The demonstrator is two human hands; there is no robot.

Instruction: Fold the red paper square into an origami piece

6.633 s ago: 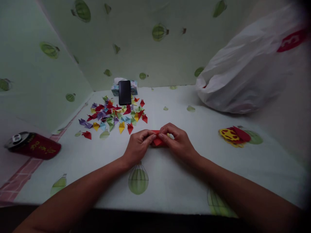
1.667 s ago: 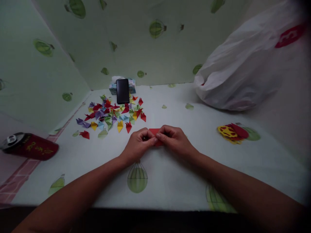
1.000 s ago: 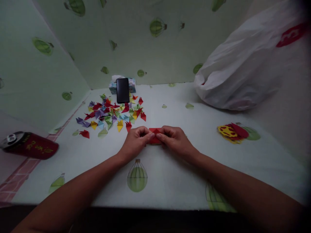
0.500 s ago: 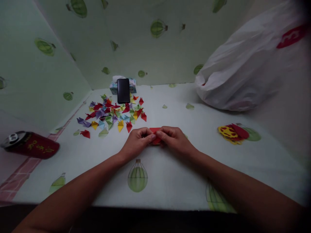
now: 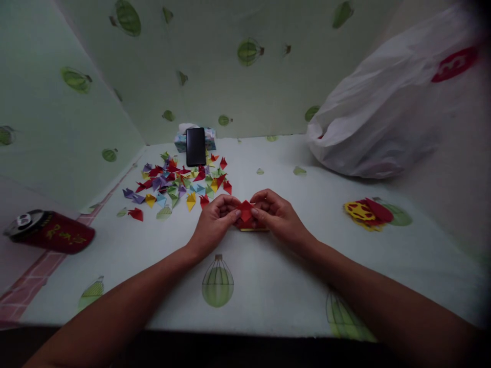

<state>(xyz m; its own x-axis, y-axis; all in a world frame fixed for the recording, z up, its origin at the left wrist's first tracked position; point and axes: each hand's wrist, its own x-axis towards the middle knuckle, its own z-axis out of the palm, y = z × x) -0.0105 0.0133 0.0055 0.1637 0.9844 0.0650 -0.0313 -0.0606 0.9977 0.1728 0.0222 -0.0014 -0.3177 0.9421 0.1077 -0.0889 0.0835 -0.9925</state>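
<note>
Both hands meet at the middle of the table over a small folded red paper piece. My left hand pinches its left side with curled fingers. Fingers of my right hand are closed on its right side. The paper's top forms a raised point between my thumbs, and its lower edge rests on the white table cover. To the upper left lies a pile of several small folded paper triangles in red, purple, yellow, green and blue.
A black phone leans on a tissue box at the back. At the left edge a red can lies on its side. A large white plastic bag fills the right back. Red and yellow paper sheets lie at right.
The red paper has been lifted and refolded between my fingers, and a raised point now shows at its top. My hands have stayed at the middle of the table.
</note>
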